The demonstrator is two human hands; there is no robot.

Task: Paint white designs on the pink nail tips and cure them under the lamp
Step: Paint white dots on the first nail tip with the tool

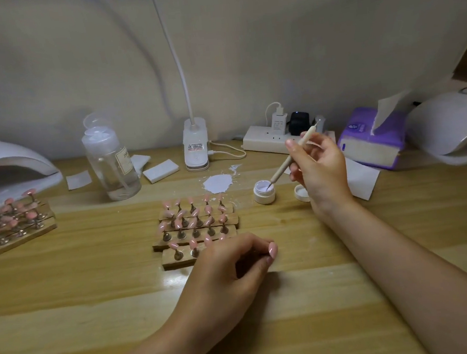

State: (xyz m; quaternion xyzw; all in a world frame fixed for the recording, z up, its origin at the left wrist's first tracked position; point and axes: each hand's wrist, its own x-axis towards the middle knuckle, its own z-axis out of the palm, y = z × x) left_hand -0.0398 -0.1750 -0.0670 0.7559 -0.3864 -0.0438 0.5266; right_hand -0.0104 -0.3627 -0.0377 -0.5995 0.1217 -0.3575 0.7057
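Observation:
Several pink nail tips (pixel 194 222) stand on small pegs in wooden strips (pixel 177 259) at the table's centre. My left hand (pixel 226 273) rests at the front strip's right end, fingers curled; whether it grips the strip is hidden. My right hand (pixel 319 166) pinches a thin beige brush (pixel 290 157), its tip dipped into a small open jar of white gel (pixel 264 192). The jar's lid (pixel 301 193) lies just right of it. A white curing lamp (pixel 8 168) sits at far left, another lamp (pixel 453 126) at far right.
A second rack of pink tips (pixel 10 221) lies before the left lamp. Along the back: clear pump bottle (pixel 111 162), white pads (pixel 160 170), desk lamp base (pixel 195 143), power strip (pixel 268 138), purple tissue pack (pixel 373 139). A white paint smear (pixel 217 183) marks the table.

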